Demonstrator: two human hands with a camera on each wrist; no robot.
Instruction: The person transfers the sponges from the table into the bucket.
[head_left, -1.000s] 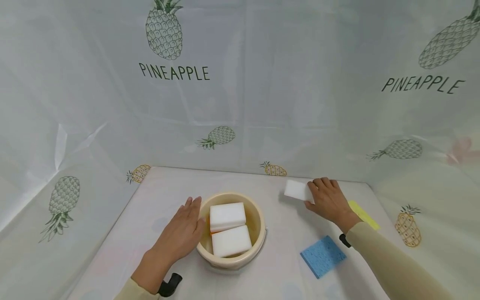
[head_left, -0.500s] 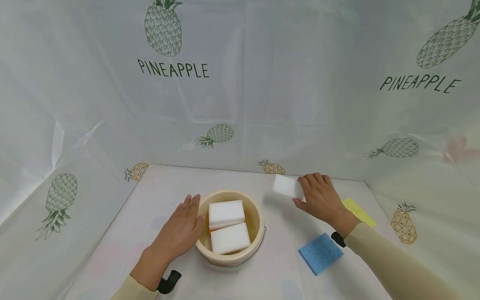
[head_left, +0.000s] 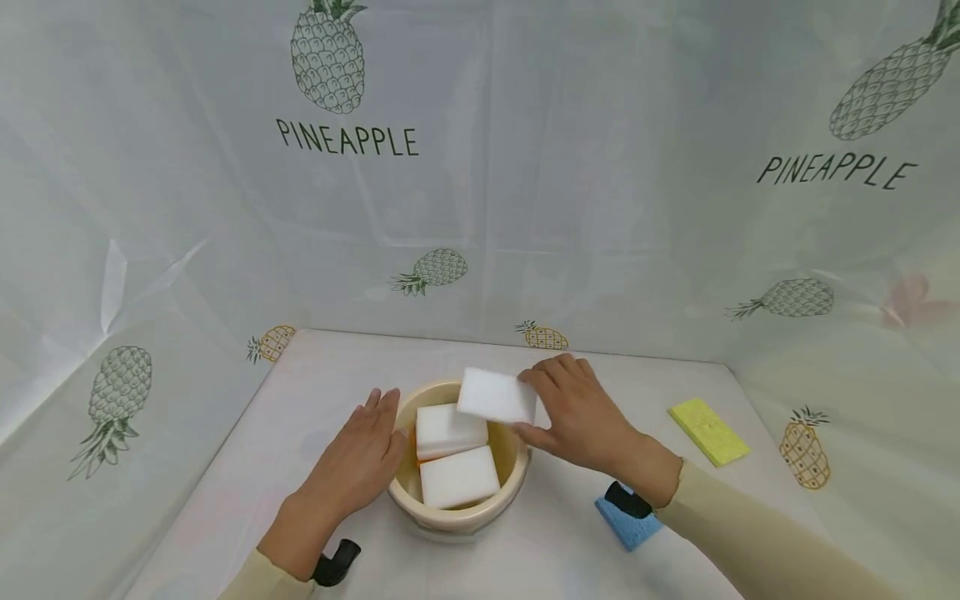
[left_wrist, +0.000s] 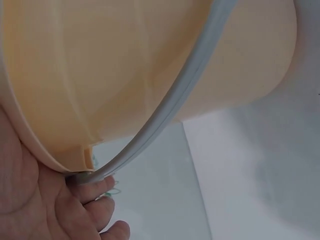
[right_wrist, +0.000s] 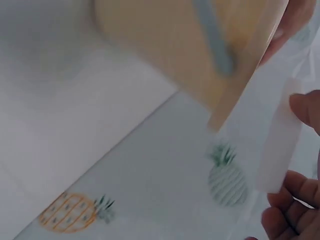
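A cream bucket [head_left: 406,498] with a grey handle [left_wrist: 165,112] stands mid-table in the head view. Two white sponges [head_left: 459,478] lie inside it, with a bit of orange showing beneath. My left hand [head_left: 360,458] rests against the left rim, its fingers straight; the left wrist view shows the palm side at the rim, beside the handle's end. Between thumb and fingers, my right hand [head_left: 581,417] pinches another white sponge [head_left: 495,395] by its right end. That sponge hangs over the bucket's back right rim, apart from the rim in the right wrist view [right_wrist: 280,140].
On the table's right side lies a yellow sponge [head_left: 709,431]. A blue sponge [head_left: 628,523] sits nearer, partly hidden under my right wrist. A pineapple-print sheet [head_left: 600,208] rises behind the table [head_left: 337,367] and along both sides.
My right hand has carried the white sponge leftward from the table's back right to above the bucket. The yellow sponge is now uncovered, the blue one partly covered. My left hand has stayed at the rim.
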